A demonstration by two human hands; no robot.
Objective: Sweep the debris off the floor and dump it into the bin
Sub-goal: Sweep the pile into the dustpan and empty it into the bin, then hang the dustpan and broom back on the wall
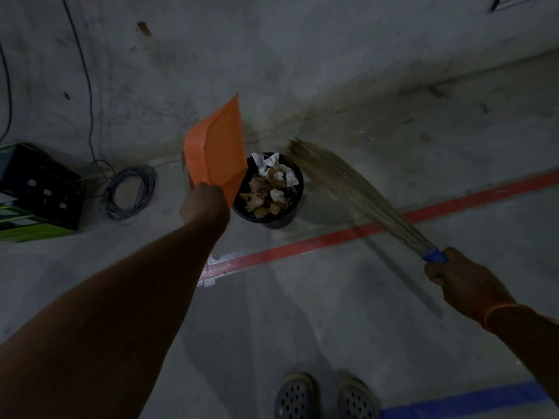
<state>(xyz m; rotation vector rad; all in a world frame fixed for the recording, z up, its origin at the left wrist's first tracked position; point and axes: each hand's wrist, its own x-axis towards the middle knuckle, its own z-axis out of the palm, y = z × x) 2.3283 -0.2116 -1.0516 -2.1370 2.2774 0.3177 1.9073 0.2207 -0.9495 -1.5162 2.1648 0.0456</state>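
The head camera is looking down at a black bin that is standing on the grey concrete floor, close to the bottom of the wall. Inside it, brown leaves and white crumpled paper are filling it up to the rim. The left hand is gripping the handle end of an orange dustpan, fingers wrapped around it, and is holding the pan tilted up steeply, with its lower corner at the left rim of the bin. The right hand is closing around the blue handle of a straw broom; the bristles are fanning out in the air just to the right of the bin, blurred. An orange thread is sitting around the right wrist. A red line is running across the floor just in front of the bin, and a blue line near the bottom right. Two grey clogs are showing at the lower edge. To the left, a coiled grey cable is lying beside a black crate.
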